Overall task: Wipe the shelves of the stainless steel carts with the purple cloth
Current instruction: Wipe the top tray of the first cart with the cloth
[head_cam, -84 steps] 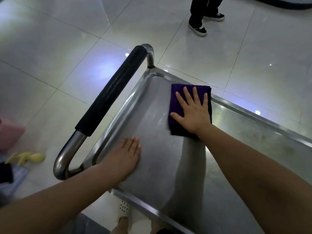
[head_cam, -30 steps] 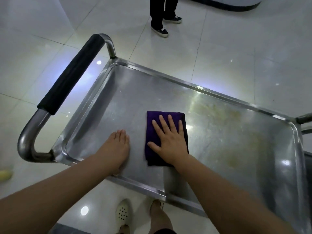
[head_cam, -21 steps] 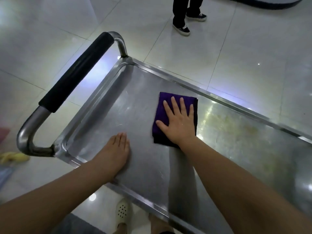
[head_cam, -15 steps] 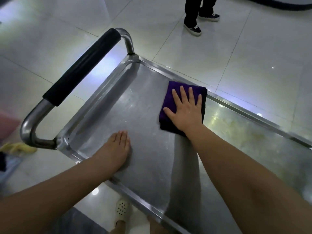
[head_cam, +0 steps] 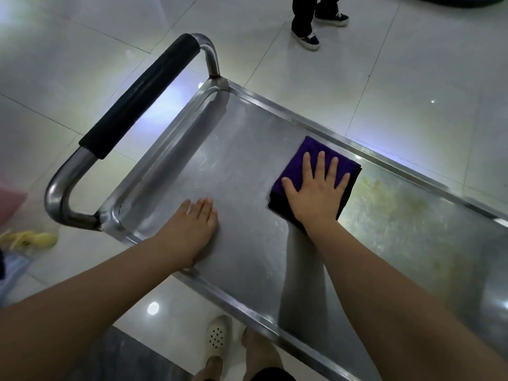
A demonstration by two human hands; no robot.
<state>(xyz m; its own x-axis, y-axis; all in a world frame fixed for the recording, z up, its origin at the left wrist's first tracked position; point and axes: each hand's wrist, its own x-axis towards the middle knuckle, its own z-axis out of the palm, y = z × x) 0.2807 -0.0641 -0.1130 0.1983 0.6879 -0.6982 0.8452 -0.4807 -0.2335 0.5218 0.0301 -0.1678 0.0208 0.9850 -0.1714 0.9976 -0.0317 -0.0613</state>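
The folded purple cloth lies flat on the top shelf of the stainless steel cart, near the shelf's far rim. My right hand presses down on the cloth with straight, spread fingers. My left hand rests flat on the bare steel near the front rim, fingers together. Yellowish smears mark the shelf to the right of the cloth.
The cart's handle with a black grip curves up at the left end. A person's legs and dark shoes stand on the tiled floor beyond the cart. A yellow object lies on the floor at left. My feet show below the shelf.
My right hand slid the cloth away from me toward the far rim and then a little to the right. My left hand stayed planted on the shelf.
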